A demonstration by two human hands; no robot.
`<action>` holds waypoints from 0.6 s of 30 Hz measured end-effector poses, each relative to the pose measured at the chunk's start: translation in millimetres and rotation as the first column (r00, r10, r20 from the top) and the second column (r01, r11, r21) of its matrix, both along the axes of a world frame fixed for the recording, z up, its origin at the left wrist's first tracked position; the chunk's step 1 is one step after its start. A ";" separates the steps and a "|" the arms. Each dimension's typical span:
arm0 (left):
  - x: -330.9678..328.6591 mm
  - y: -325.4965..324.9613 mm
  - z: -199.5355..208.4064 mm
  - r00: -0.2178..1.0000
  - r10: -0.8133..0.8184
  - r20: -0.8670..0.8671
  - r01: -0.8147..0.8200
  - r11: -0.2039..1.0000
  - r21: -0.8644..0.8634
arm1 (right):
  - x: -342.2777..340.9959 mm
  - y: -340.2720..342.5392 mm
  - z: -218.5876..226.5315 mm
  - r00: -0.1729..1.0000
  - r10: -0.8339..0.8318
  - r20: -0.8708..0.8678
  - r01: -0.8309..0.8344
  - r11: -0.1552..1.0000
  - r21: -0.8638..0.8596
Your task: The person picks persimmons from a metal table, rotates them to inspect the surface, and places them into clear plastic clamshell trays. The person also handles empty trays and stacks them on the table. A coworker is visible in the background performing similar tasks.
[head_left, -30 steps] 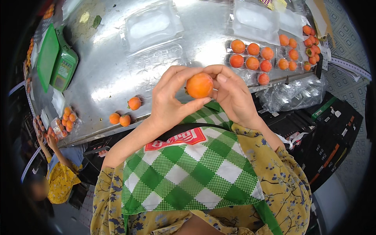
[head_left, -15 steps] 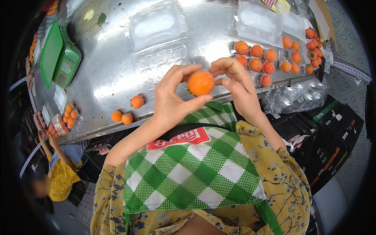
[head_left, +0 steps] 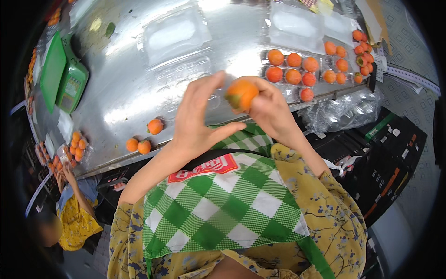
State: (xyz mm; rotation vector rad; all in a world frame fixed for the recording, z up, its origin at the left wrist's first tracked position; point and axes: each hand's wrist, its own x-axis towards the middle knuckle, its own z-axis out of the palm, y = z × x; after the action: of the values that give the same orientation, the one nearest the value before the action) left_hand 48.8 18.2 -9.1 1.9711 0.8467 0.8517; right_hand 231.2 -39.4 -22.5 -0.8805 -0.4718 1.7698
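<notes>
An orange persimmon (head_left: 241, 92), slightly blurred, is gripped by my right hand (head_left: 271, 108) above the table's near edge, its green calyx turned down and left. Beside it, my left hand (head_left: 191, 114) is open, thumb and fingers apart, and holds nothing. Beyond my hands lies a clear plastic tray (head_left: 179, 70) with moulded hollows. To the right, another clear tray (head_left: 289, 94) carries several persimmons (head_left: 293, 76) in rows. Three loose persimmons (head_left: 154, 126) rest on the table left of my left hand.
A green scale (head_left: 72, 86) stands at the left on the metal table (head_left: 118, 60). White-padded clear packs (head_left: 297, 22) and more persimmons lie at the right. Bagged clear plastic (head_left: 344, 109) and black crates (head_left: 395, 158) sit beyond the near edge. Another person (head_left: 76, 214) works at lower left.
The persimmon has passed from between both hands into my right hand alone, and its calyx has turned more into sight. My left hand has let go and opened.
</notes>
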 end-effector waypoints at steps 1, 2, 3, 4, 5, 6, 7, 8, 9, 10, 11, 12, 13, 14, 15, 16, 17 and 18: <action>-1.0 1.2 -1.3 1.000 0.010 0.023 -0.010 1.000 -0.012 | 9.3 -0.9 -12.4 0.962 -0.011 -0.274 0.001 0.999 -0.037; -1.8 1.8 -2.2 0.999 0.023 0.048 -0.022 0.999 -0.029 | 19.1 -3.9 -23.0 0.850 -0.031 -0.525 -0.008 0.997 -0.072; -2.5 1.6 -3.0 0.998 0.046 0.041 -0.043 0.996 -0.075 | 22.8 -7.9 -32.7 0.782 -0.071 -0.620 0.037 0.997 -0.068; -4.7 1.6 -4.3 0.999 0.042 0.011 -0.040 0.994 -0.099 | 27.2 -10.2 -34.9 0.751 -0.094 -0.653 0.063 0.996 -0.071; -9.1 0.7 -5.7 0.999 0.038 -0.026 -0.041 0.992 -0.122 | 30.5 -12.2 -36.6 0.715 -0.113 -0.690 0.086 0.994 -0.074; -11.3 0.1 -7.4 0.997 0.032 -0.063 -0.041 0.989 -0.145 | 35.3 -14.3 -36.2 0.676 -0.131 -0.726 0.109 0.991 -0.077; -13.3 -0.9 -9.2 0.998 0.039 -0.057 -0.048 0.984 -0.169 | 38.2 -16.2 -35.1 0.662 -0.174 -0.729 0.111 0.985 -0.134; -14.5 -1.5 -10.7 0.997 0.038 -0.060 -0.049 0.983 -0.177 | 41.0 -18.8 -36.4 0.648 -0.177 -0.740 0.118 0.984 -0.132; -15.3 -2.1 -12.0 0.997 0.037 -0.063 -0.049 0.982 -0.184 | 44.0 -22.4 -39.4 0.634 -0.180 -0.752 0.124 0.984 -0.131; -17.0 -2.5 -12.8 0.997 0.039 -0.071 -0.052 0.980 -0.191 | 45.7 -25.4 -42.5 0.617 -0.180 -0.766 0.128 0.983 -0.129; -17.6 -2.8 -12.8 0.997 0.038 -0.069 -0.051 0.980 -0.193 | 48.5 -28.4 -43.4 0.638 -0.176 -0.749 0.131 0.984 -0.120; -18.2 -3.5 -13.0 0.996 0.037 -0.081 -0.053 0.979 -0.196 | 52.2 -32.0 -43.4 0.659 -0.171 -0.732 0.132 0.985 -0.111; -20.4 -3.6 -13.1 0.995 0.037 -0.097 -0.056 0.979 -0.196 | 54.9 -35.6 -44.9 0.676 -0.164 -0.718 0.134 0.986 -0.100; -23.2 -2.9 -13.0 0.993 0.037 -0.112 -0.059 0.978 -0.199 | 61.9 -41.6 -45.5 0.760 -0.215 -0.614 0.176 0.976 -0.124; -26.7 -2.5 -13.5 0.993 0.050 -0.108 -0.072 0.976 -0.206 | 74.3 -50.9 -45.7 0.827 -0.263 -0.497 0.222 0.965 -0.141; -31.0 -2.9 -15.1 0.992 0.068 -0.104 -0.089 0.974 -0.210 | 87.8 -60.0 -46.9 0.878 -0.303 -0.371 0.265 0.952 -0.151; -35.4 -3.9 -16.9 0.991 0.086 -0.103 -0.107 0.970 -0.217 | 99.9 -66.3 -44.8 0.905 -0.355 -0.236 0.334 0.934 -0.126; -40.4 -4.6 -20.1 0.986 0.123 -0.116 -0.146 0.966 -0.213 | 107.6 -70.6 -38.6 0.895 -0.441 0.062 0.445 0.888 -0.112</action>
State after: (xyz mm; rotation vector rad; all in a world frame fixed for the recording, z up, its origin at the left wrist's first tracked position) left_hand 8.4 13.6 -29.2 1.7890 1.0969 0.7048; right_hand 338.8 -110.1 -61.0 -1.0163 -0.1615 1.3715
